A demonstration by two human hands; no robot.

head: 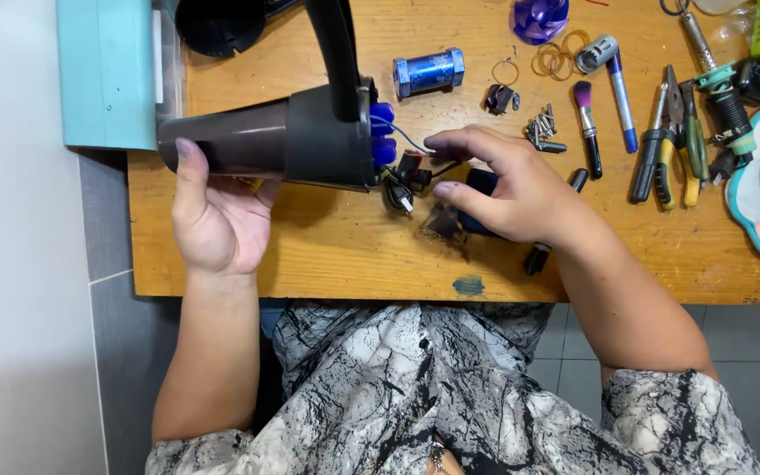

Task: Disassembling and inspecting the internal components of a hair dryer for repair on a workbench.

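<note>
I see a hair dryer body [274,136] of matt dark plastic, smooth. The tabletop [345,255] looks like worn, stained wood. The blue cylinder [428,70] shines like glossy metal; the screws [543,130] are dull metal.

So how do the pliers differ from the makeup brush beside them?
The pliers are larger, with paired metal jaws and dark and yellow-green handles. The makeup brush is a single slim black stick tipped with pink bristles. Both lie roughly upright on the wooden table, right of the right hand, untouched.
</note>
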